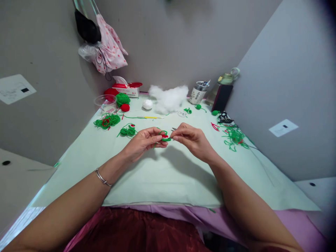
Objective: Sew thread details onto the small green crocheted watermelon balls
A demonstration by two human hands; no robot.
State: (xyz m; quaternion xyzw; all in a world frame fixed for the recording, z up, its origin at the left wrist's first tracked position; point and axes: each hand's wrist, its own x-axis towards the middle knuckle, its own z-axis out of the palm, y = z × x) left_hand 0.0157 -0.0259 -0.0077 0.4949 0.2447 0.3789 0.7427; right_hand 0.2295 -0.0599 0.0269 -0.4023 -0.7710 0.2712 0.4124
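Between the thumb and fingers of my left hand (145, 140) is a small crochet piece (166, 138) in red, white and green. A green yarn strand loops up over its top. My right hand (193, 140) is closed in a pinch at the right edge of the piece; what thin thing its fingertips hold is too small to make out. Grey pointed metal tips (173, 129) show just beside the right fingers. Behind my left hand lie small green yarn bundles (128, 131) with another red-and-white piece. A yellow-handled crochet hook (151, 117) rests farther back.
White stuffing (169, 98) and a white yarn ball (147, 104) sit at the back. Green yarn tangles lie left (107, 120) and right (235, 136). A tissue box (131, 91), a clear tub (105, 103), a pen holder (198, 93), a phone (222, 98) and a bottle (225, 77) stand along the walls.
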